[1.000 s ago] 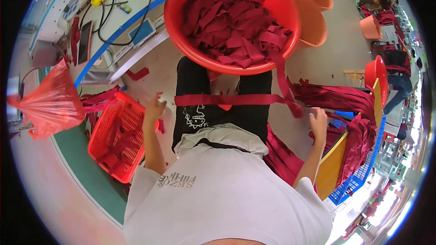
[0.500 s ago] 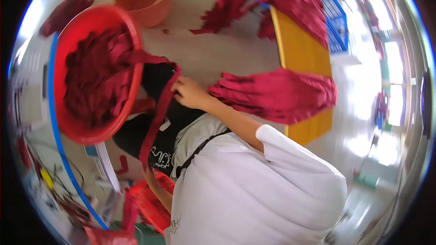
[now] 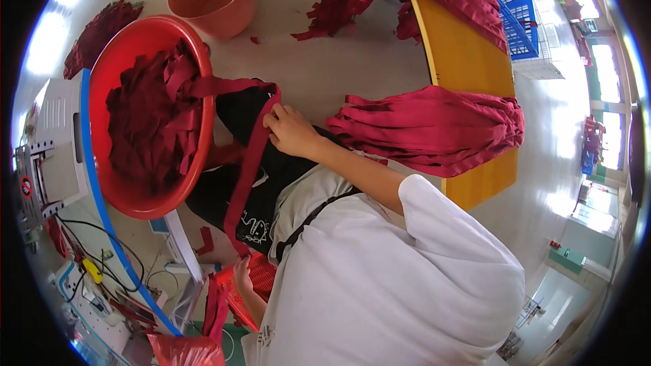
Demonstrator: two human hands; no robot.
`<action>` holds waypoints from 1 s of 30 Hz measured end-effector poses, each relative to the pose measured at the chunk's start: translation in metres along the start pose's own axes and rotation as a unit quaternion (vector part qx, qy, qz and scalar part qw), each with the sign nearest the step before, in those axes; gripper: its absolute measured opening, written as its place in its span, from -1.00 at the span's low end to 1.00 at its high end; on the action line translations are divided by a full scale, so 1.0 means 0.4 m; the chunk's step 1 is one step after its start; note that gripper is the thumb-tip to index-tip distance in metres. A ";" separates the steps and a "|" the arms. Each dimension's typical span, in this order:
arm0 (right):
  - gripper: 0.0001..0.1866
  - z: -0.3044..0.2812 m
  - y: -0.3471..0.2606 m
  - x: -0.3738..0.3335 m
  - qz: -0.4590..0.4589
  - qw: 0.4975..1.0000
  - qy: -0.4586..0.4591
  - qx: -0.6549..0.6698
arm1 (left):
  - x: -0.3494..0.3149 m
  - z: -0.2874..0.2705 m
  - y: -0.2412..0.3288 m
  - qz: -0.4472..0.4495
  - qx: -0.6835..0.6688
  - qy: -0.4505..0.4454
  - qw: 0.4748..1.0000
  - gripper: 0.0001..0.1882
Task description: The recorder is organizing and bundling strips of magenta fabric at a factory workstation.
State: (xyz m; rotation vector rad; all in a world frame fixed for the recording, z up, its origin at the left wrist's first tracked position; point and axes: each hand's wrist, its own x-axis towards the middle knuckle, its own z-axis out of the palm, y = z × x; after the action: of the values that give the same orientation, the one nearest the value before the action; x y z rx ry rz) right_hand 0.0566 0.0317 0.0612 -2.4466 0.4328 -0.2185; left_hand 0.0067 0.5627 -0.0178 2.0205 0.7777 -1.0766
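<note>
While the right hand (image 3: 293,134) pinches the maroon fabric strip (image 3: 248,173), at nine o'clock across the black trousers (image 3: 283,171), I cannot tell whether the left hand (image 3: 243,275), at seven, grips its end.

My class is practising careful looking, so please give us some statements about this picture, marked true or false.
1. A round red basin holds dark red strips. True.
2. Both hands are inside the basin. False: the left hand is outside it, near the lower end of a long strip.
3. The right hand touches that long strip. True.
4. The wearer's sleeves are black. False: the shirt is white.
5. A dark red bundle lies partly over a yellow board. True.
</note>
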 end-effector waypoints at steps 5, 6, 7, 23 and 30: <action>-0.80 0.006 0.009 0.029 -0.005 1.000 -0.008 0.008 | -0.114 -0.042 -0.050 -0.046 -0.049 -0.022 0.997 -0.53; -0.81 0.004 0.008 0.034 -0.013 1.000 -0.008 0.000 | -0.135 -0.056 -0.083 -0.038 -0.082 -0.041 0.995 -0.53; -0.82 -0.005 0.010 0.039 -0.024 1.000 -0.013 0.002 | -0.146 -0.074 -0.104 -0.029 -0.091 -0.072 0.993 -0.56; -0.65 0.003 -0.094 0.199 0.009 0.979 -0.126 0.161 | -0.394 -0.094 0.389 0.517 -0.688 -0.121 0.495 -0.64; -0.43 0.071 0.008 0.347 -0.012 0.953 0.073 0.293 | -0.375 -0.065 0.426 0.412 -0.612 0.021 0.675 -0.36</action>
State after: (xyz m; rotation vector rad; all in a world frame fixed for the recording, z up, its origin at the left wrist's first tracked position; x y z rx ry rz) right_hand 0.1924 -0.0045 0.0437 -1.8576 0.3390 -0.4689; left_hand 0.0775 0.4605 0.1737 0.9230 0.2973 0.1362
